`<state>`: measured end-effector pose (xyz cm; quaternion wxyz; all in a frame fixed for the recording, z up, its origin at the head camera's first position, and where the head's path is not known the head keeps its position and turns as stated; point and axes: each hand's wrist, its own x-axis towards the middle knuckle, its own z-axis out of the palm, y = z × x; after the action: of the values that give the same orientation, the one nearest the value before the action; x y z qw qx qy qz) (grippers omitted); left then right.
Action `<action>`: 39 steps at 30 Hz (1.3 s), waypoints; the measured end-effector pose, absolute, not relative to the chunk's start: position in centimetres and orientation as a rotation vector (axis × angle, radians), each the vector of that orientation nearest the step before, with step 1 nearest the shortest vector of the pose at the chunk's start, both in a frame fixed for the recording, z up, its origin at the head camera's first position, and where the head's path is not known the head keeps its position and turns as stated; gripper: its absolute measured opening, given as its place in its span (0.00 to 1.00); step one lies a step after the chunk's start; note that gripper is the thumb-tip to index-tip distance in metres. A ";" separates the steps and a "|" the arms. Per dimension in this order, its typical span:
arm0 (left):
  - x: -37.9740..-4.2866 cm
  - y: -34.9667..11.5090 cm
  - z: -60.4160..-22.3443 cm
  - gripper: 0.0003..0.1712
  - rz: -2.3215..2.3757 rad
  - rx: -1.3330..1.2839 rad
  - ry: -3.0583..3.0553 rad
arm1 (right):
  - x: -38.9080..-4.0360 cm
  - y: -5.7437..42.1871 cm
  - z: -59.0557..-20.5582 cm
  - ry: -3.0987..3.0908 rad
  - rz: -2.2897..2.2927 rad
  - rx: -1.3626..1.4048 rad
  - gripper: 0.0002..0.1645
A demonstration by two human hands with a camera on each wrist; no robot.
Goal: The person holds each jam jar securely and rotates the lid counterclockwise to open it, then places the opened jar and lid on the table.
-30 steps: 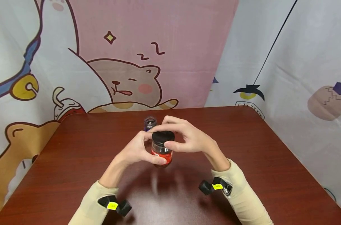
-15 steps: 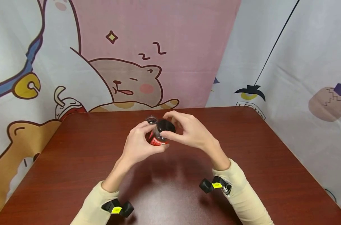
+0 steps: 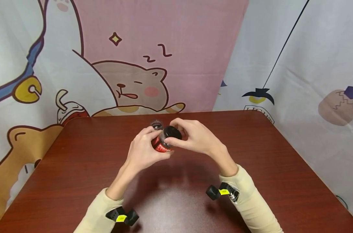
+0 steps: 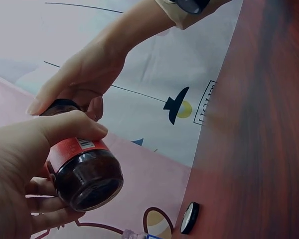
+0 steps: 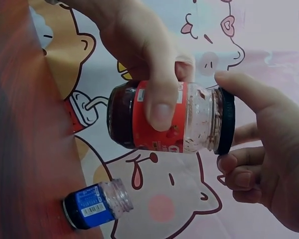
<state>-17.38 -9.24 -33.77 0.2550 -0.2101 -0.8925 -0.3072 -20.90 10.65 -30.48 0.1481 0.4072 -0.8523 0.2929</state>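
A glass jar point(image 5: 159, 119) with a red label and dark contents is held tilted above the table. My left hand point(image 3: 144, 145) grips it round the label, thumb across the front, as the left wrist view also shows. On its mouth sits a black lid point(image 3: 172, 132). My right hand point(image 3: 196, 136) pinches that lid by its rim between thumb and fingers. In the right wrist view, reddish bits cling to the glass below the lid. Behind the hands stands a smaller lidless jar point(image 5: 92, 205) with a blue label, partly hidden in the head view.
A loose black lid with a pale inside point(image 4: 190, 217) lies on the table near the blue-labelled jar. The brown wooden table point(image 3: 77, 168) reaches to a printed cartoon cloth point(image 3: 193, 64) hanging behind it. Both wrists carry small strapped cameras point(image 3: 122, 216).
The red-labelled jar has gone from upright to tilted and moved farther from me. My right fingers have shifted from over the lid's top to its side. The blue-labelled jar stays put.
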 end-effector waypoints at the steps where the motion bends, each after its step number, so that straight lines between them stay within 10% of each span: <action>1: -17.4 -9.3 -33.8 0.23 -0.845 -0.583 -2.423 | -20.9 10.7 -30.5 -2.445 0.846 1.192 0.23; 39: -18.8 -10.8 -34.8 0.27 -1.366 -0.870 -2.479 | -21.1 12.7 -29.9 -2.440 1.065 1.315 0.23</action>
<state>-18.76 -10.79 -34.79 0.0901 -0.2926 -0.8339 -0.4593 -21.07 12.69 -29.89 0.0860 0.4412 -0.8187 0.3573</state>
